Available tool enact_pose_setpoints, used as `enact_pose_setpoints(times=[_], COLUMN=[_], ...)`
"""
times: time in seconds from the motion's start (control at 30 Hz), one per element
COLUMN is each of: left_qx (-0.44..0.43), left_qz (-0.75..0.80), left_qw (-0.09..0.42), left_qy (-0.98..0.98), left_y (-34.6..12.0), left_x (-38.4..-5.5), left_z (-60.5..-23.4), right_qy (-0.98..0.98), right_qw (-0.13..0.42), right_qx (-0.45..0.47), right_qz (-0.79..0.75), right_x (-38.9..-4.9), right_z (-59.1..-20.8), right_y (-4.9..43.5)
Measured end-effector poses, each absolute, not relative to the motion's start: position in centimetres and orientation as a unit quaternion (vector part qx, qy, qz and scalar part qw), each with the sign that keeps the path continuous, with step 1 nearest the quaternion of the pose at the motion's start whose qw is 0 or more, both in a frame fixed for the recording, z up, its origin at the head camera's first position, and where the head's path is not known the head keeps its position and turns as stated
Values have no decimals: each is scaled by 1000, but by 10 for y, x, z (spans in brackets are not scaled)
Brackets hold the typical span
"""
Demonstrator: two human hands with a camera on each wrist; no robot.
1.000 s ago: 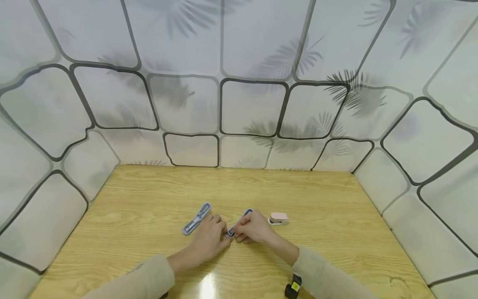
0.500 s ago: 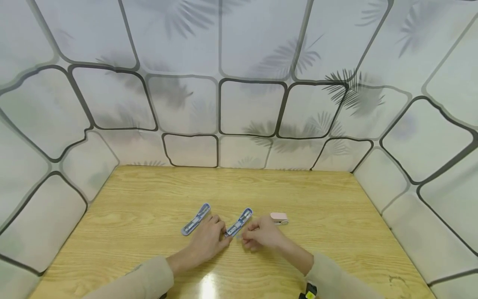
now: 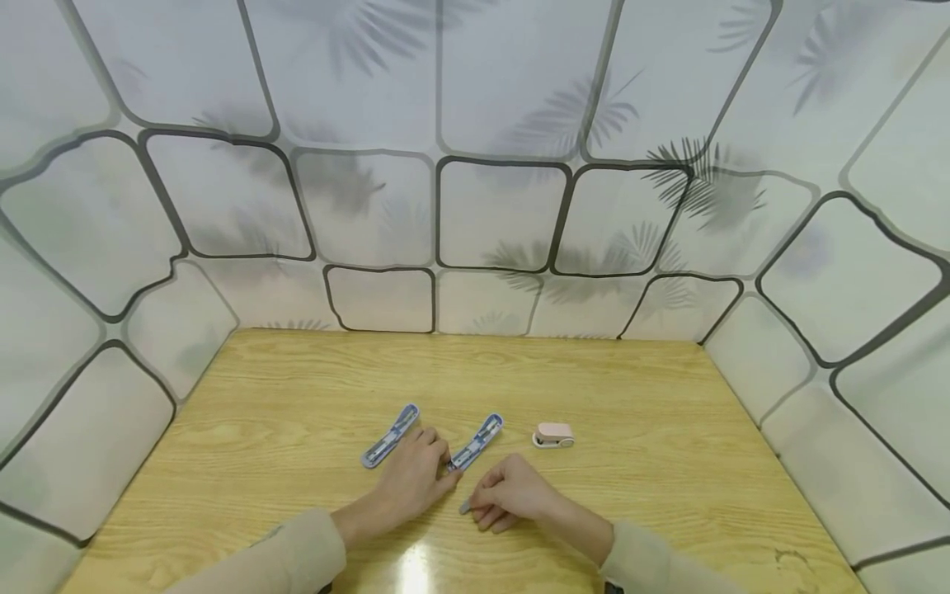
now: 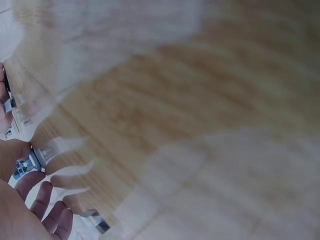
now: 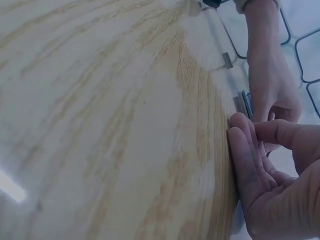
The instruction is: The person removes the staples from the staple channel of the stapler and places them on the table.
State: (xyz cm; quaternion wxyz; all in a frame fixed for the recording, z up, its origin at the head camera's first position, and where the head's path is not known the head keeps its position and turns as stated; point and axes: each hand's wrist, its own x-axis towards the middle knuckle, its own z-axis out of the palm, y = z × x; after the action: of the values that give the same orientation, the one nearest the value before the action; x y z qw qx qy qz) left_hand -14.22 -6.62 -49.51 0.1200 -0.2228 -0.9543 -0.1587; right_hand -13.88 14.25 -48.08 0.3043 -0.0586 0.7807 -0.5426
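A slim blue stapler, opened out with metal and white parts showing inside, lies slanted at the middle of the table. My left hand pinches its near end between thumb and forefinger. In the left wrist view, blue and metal parts of this stapler show between the thumb and fingers of the left hand. Closer to me and to the right, my right hand pinches a small grey strip that looks like a row of staples. Most of the strip is hidden by its fingers.
A second opened-out blue stapler lies just left of the left hand. Beyond the right hand sits a small pink and white stapler. The wooden table is bordered by patterned cloth walls.
My right hand has left the blue stapler and drawn toward me, with the grey strip now showing at its fingertips. The pink stapler is uncovered again. My left hand stays in place.
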Motion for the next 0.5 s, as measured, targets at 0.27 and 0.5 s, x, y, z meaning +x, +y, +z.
enact_pose_setpoints(times=[0.27,0.5], left_qx=[-221,-226], left_qz=[-156,-148], left_qw=[119,124], left_qy=[-955,-955], left_y=[-65,-66], left_x=[-143,-142], left_z=[-493,-493], right_qy=[801,863], right_qw=[289,208], right_qx=[-77,-196], right_qz=[-519,-417], right_x=[-140,-138], right_z=[-475,-458], right_y=[148,172])
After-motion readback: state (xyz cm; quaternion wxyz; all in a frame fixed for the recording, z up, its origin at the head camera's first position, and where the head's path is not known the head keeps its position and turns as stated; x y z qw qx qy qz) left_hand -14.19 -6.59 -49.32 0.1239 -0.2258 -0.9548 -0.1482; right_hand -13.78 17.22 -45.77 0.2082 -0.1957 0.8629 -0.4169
